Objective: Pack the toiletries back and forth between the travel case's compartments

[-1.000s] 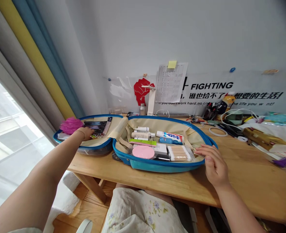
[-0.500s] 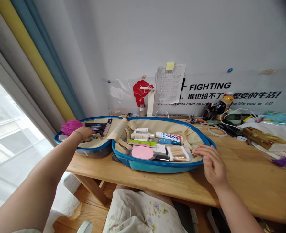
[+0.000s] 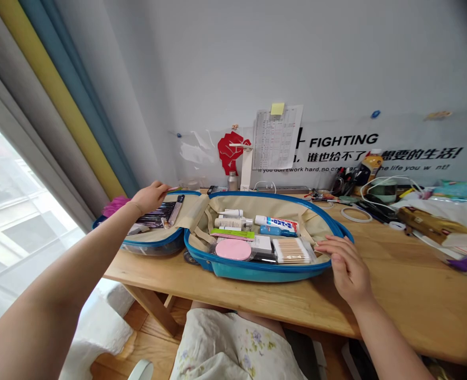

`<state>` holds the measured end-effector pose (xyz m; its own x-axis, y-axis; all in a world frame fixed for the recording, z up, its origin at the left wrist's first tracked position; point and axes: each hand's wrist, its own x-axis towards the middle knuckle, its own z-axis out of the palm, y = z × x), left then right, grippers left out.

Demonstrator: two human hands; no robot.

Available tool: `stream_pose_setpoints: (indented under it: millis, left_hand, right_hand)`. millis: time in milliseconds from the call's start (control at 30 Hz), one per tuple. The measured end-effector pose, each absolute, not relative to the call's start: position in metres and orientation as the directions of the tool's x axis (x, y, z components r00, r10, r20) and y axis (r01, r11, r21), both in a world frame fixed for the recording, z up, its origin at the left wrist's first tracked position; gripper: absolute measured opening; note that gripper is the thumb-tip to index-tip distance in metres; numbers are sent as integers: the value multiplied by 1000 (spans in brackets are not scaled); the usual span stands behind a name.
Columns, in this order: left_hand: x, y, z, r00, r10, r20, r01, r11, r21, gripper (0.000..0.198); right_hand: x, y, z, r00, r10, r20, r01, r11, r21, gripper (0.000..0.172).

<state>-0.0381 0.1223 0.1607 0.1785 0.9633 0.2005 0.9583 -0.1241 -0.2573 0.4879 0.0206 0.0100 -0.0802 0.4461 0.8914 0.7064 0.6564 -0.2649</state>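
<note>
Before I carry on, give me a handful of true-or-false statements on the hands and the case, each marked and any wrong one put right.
1. The right hand is at the right end of the blue case. True.
2. The left hand is empty. False: it holds a slim pale item.
3. The case is closed. False: it lies open on the wooden desk.
4. The pink round item lies to the left of the cotton swabs. True.
5. The white tube with blue and red print stands upright. False: it lies on its side in the right-hand section.
</note>
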Motion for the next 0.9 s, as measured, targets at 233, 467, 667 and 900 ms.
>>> stream_pose_setpoints:
  millis: [233,467,667,900]
  left_hand:
    - [78,112,133,577,815,46,814,-569,-117,44]
    - [118,116,91,671,735,-101,731,-678,-78,45]
    - [116,119,84,693,715,-93,716,-697,-31,48]
    - [119,124,84,713,699,-61,701,-711,45,39]
  right_hand:
    - [489,21,9,-70,472,879,707,645,-290,35]
    - [490,21,10,-93,450,888,717,650,-254,34]
    - [489,21,11,-85,446,891,711,654,-259,34]
    - [490,22,9,-113,422,900,702,674,-228,31]
